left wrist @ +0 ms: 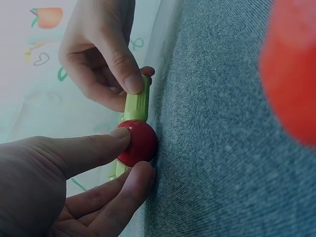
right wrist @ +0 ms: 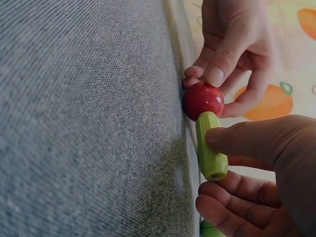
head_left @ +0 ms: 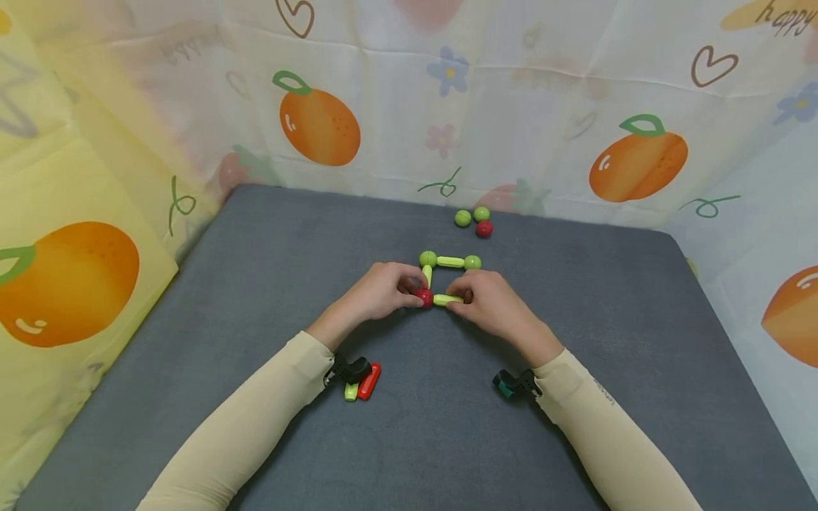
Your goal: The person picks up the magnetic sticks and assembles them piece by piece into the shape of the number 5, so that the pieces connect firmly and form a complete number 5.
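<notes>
Between its thumb and fingers, my left hand (head_left: 386,289) pinches a red ball (left wrist: 139,143). My right hand (head_left: 491,301) pinches a light green rod (right wrist: 210,148), whose far end meets the red ball; the rod's near end shows a small hole. From the red ball another green rod (head_left: 427,275) runs back to a green ball (head_left: 428,259). A further green rod (head_left: 450,262) joins that ball to a second green ball (head_left: 473,262) at the right. Together these pieces form three sides of a square lying on the table.
At the back of the grey table (head_left: 287,241) sit two loose green balls (head_left: 463,218) and a loose red ball (head_left: 484,228). Near my left wrist lie a red rod (head_left: 369,382) and a green rod (head_left: 351,392), partly under the wrist camera. A fruit-patterned cloth (head_left: 396,99) hangs behind the table.
</notes>
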Demonstrator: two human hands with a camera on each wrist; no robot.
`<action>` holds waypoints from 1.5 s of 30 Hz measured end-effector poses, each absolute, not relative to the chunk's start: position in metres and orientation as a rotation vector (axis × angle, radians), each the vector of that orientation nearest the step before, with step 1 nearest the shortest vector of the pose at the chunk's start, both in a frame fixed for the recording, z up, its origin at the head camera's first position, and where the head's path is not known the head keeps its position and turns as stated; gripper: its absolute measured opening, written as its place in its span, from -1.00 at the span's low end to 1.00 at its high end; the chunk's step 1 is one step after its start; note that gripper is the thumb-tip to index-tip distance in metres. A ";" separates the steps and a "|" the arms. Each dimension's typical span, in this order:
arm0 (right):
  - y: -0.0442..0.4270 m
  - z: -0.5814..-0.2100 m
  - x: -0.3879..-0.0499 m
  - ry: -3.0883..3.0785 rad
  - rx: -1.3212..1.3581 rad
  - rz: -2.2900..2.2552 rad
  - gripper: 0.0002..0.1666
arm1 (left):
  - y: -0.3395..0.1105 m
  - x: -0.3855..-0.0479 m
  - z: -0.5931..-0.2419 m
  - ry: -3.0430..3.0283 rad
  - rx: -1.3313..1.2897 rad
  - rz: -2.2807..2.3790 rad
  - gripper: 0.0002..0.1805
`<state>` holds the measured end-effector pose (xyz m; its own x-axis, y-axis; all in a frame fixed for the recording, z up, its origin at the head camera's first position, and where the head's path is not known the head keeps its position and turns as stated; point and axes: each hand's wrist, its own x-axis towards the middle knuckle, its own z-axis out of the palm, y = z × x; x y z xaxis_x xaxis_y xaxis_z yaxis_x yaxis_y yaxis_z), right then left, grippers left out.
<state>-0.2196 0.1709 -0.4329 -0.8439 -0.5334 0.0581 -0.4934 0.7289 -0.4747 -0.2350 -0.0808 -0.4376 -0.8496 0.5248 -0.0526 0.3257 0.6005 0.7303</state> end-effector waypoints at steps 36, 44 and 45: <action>0.234 -0.437 -0.271 2.969 -0.364 -1.254 -0.51 | -0.080 -0.236 -0.439 2.534 0.682 1.088 -0.72; 0.241 -0.451 -0.289 2.974 -0.294 -1.195 -0.47 | -0.079 -0.237 -0.436 2.534 0.674 1.068 -0.72; 0.241 -0.453 -0.290 2.972 -0.288 -1.199 -0.46 | -0.079 -0.237 -0.437 2.536 0.674 1.066 -0.72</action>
<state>-0.2902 0.2405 -0.4531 -0.9810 -0.1369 0.1372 -0.1937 0.7066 -0.6805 -0.2366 -0.0793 -0.4366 -0.8421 0.5304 -0.0978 0.3011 0.6128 0.7306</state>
